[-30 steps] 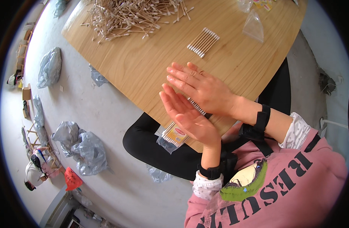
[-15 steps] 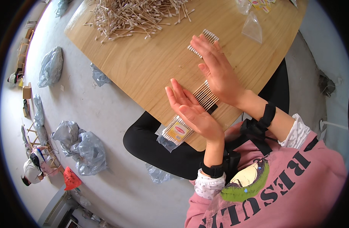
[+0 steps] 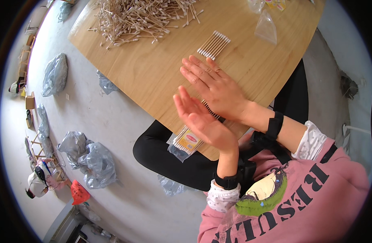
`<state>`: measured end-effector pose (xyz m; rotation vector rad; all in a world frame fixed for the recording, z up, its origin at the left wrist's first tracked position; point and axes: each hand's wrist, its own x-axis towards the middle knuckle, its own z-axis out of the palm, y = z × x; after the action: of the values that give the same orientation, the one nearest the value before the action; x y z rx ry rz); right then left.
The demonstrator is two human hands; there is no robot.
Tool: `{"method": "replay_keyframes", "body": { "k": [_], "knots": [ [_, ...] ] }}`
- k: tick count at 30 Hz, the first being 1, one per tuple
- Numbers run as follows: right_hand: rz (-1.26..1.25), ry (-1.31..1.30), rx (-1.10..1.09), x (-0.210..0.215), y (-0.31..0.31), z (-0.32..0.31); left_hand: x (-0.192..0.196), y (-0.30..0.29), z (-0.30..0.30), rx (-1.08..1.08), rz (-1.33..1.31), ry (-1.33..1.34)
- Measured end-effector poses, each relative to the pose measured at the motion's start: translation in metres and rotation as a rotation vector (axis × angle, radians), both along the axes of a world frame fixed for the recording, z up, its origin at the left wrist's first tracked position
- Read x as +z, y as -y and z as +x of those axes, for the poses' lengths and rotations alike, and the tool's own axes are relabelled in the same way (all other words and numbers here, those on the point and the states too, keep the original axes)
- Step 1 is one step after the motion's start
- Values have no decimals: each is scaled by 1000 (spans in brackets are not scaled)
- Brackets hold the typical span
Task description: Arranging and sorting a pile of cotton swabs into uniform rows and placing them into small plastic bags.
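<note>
My left hand (image 3: 204,123) is by the table's near corner, its fingers stretched out and spread a little. Just beyond it my right hand (image 3: 216,87) is held flat with straight fingers. Between the two palms shows part of a row of cotton swabs (image 3: 210,108), mostly hidden by the hands; whether either palm presses on it I cannot tell. Under my left wrist, at the table edge, lies a clear packet of cotton swabs (image 3: 187,140) with a yellow label. A neat row of cotton swabs (image 3: 214,45) lies beyond my right fingertips.
A large loose heap of cotton swabs (image 3: 141,18) covers the far left of the wooden table (image 3: 153,73). Clear plastic bags (image 3: 266,28) and yellow labels (image 3: 277,3) lie at the far right. Grey plastic bags (image 3: 96,164) are on the floor, left, near another person (image 3: 38,178).
My right hand has moved left and nearer, closer to my left hand. It now uncovers the far row of swabs and hides more of the near one. My left hand has barely shifted.
</note>
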<state>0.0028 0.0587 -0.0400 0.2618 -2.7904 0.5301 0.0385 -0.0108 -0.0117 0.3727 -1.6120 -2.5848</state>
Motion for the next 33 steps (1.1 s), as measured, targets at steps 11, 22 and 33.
{"method": "replay_keyframes", "body": {
  "k": [11,22,33],
  "knots": [
    [-69,11,55,-6,7,1,-6,3,6,107,-168,-41],
    [-3,6,101,-1,8,4,-2,118,9,-13,-1177,230],
    [-65,4,150,-6,24,10,-35,99,6,44,-786,222]
  ]
}}
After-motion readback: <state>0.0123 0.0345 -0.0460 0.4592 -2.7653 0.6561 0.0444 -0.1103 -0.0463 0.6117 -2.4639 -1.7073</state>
